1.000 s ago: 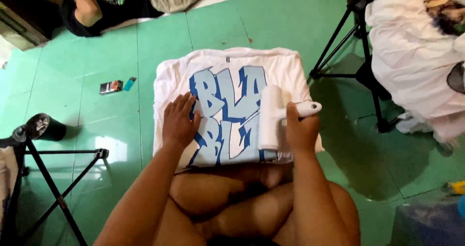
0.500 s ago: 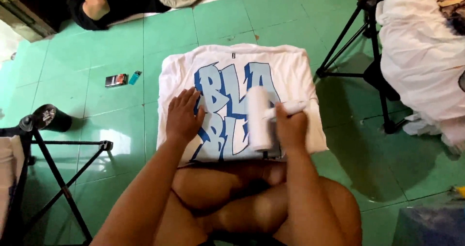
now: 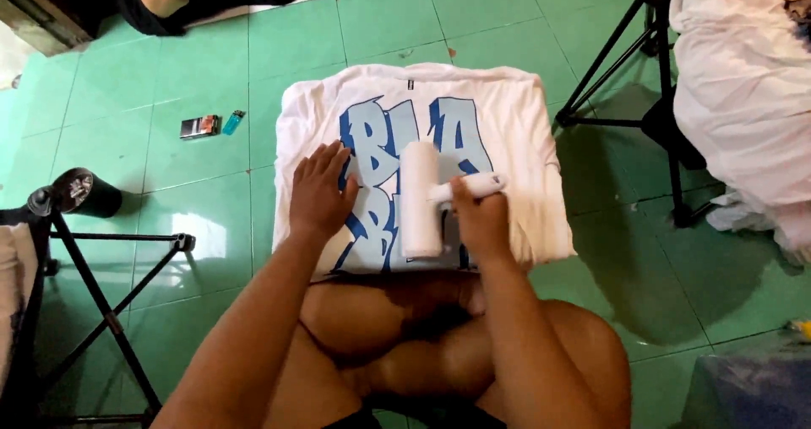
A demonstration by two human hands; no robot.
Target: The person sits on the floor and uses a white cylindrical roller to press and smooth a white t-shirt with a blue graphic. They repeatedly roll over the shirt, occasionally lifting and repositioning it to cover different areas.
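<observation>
Hands: right (image 3: 481, 222) clamped on white lint roller (image 3: 421, 199), left (image 3: 321, 194) flat on white blue-lettered shirt (image 3: 524, 142).

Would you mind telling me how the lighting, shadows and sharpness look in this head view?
In the head view, bright glare patches the green floor at left; a soft shadow falls right of the folded white shirt; the left hand, the right hand and the white lint roller look sharp; the frame edges bend slightly, as with a wide lens.
</observation>
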